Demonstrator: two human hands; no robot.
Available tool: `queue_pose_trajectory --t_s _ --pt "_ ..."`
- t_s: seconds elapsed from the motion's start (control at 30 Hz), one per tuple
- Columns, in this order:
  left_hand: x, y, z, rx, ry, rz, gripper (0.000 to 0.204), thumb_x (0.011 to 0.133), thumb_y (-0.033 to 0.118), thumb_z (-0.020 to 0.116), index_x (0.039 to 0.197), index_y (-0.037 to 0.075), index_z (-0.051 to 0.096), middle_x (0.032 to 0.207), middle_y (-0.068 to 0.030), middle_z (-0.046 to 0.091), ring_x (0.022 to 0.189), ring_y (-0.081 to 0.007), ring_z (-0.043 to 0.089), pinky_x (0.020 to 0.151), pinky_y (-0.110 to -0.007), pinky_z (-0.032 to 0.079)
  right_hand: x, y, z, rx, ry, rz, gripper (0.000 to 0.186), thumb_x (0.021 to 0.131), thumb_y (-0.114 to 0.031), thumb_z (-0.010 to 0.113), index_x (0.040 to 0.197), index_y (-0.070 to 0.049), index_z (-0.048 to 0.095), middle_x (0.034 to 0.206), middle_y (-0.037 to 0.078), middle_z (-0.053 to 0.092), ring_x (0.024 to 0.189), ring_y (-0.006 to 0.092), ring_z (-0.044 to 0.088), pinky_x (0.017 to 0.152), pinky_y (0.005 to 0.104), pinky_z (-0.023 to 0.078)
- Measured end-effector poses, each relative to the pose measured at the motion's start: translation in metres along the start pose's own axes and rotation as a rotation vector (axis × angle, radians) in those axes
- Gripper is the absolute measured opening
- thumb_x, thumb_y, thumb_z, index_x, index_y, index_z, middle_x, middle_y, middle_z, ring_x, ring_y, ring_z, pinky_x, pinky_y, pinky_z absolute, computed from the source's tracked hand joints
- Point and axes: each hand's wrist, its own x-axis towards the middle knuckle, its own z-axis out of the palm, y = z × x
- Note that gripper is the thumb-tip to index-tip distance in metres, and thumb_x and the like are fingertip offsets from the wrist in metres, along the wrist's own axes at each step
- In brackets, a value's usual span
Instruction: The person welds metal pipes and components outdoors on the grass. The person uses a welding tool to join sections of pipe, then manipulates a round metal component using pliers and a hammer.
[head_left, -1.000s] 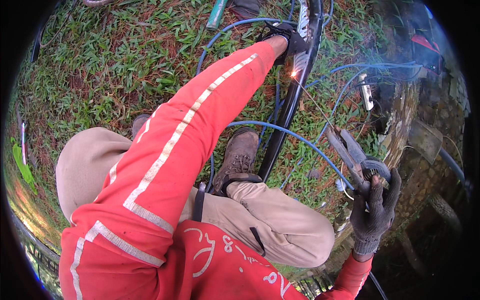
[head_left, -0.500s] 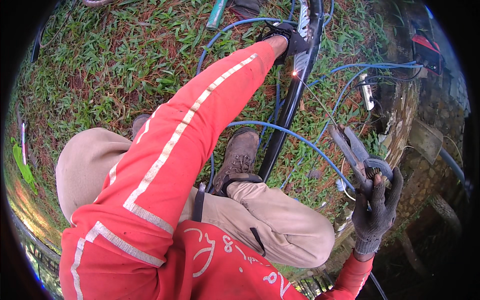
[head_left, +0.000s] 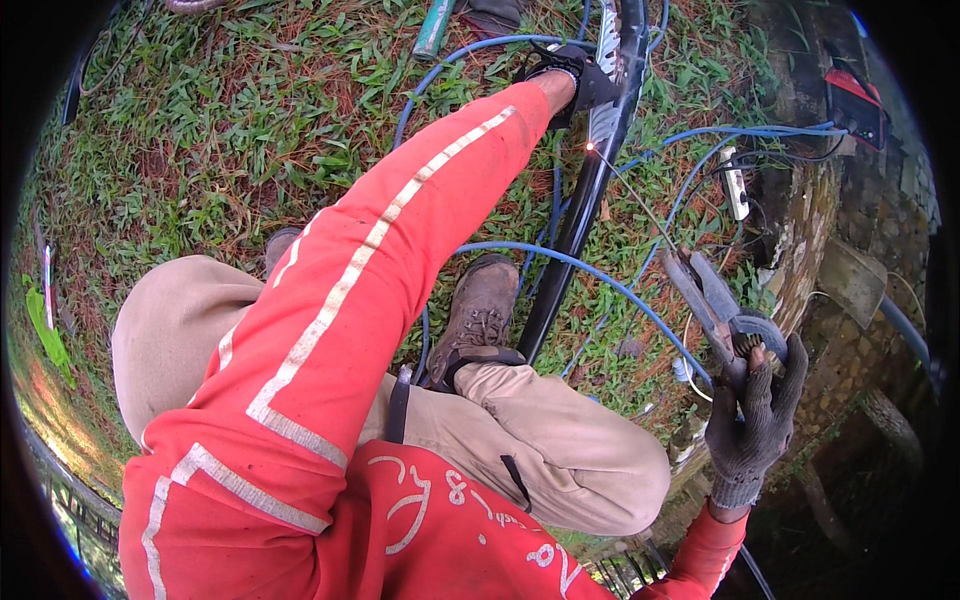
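Note:
A long black metal tube point(head_left: 570, 235) runs from beside my boot to the top of the view. Along its upper part lies a silvery, serrated metal strip point(head_left: 604, 124). My left hand point(head_left: 592, 88), in a dark glove, is closed round the strip beside the tube; its fingertips are partly hidden. Gripped in my grey-gloved right hand point(head_left: 752, 420) is a welding electrode holder point(head_left: 708, 300). A thin welding rod point(head_left: 637, 198) is clamped in its jaws. The rod's tip glows brightly where it meets the lower end of the strip at the tube.
Blue cable point(head_left: 610, 283) loops over the grass and past the tube. A white power strip point(head_left: 735, 190) lies at right, near a red and black box point(head_left: 855, 108). A green cylinder point(head_left: 434, 28) lies at the top. My boot point(head_left: 480, 305) stands beside the tube.
The electrode holder and my right hand have shifted very slightly to the right. The glowing tip stays almost in the same spot, and my left hand keeps its place.

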Motion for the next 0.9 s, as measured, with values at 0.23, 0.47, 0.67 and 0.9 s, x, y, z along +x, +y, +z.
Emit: queue_pose_trajectory --t_s 0.23,0.47,0.67,0.9 --pt "-0.038 0.045 -0.011 0.068 -0.069 0.029 0.071 0.103 0.074 0.058 0.129 0.014 0.084 0.119 -0.0127 0.085 0.104 -0.0300 0.078 0.099 -0.044 0.059 -0.020 0.003 0.001 0.006 -0.076 0.073 0.071 0.082 0.000 0.079 0.151 -0.013 0.073 0.164 0.034 0.056 0.135 0.0515 0.071 0.106 0.0506 0.061" --pt "-0.073 0.031 -0.031 0.562 0.122 0.462 0.075 0.103 0.077 0.058 0.134 0.014 0.083 0.120 -0.0118 0.085 0.106 -0.0299 0.078 0.100 -0.044 0.059 -0.008 0.004 0.002 0.093 -0.010 0.214 0.074 0.085 0.000 0.083 0.156 -0.013 0.068 0.164 0.034 0.055 0.144 0.0492 0.065 0.114 0.0528 0.057" --pt "-0.071 0.035 -0.032 0.442 0.081 0.331 0.067 0.107 0.069 0.056 0.134 0.015 0.083 0.119 -0.0122 0.085 0.108 -0.0297 0.078 0.101 -0.043 0.059 -0.012 -0.005 -0.007 -0.015 0.015 0.014 0.073 0.086 0.000 0.084 0.156 -0.011 0.067 0.164 0.035 0.055 0.141 0.0497 0.067 0.105 0.0505 0.062" --pt "-0.063 0.039 -0.030 0.310 0.029 0.174 0.059 0.112 0.061 0.053 0.133 0.015 0.083 0.118 -0.0128 0.084 0.110 -0.0295 0.079 0.101 -0.042 0.060 -0.015 -0.003 0.003 0.036 -0.005 0.060 0.067 0.086 0.001 0.079 0.151 -0.012 0.072 0.164 0.035 0.055 0.138 0.0520 0.069 0.102 0.0494 0.063"
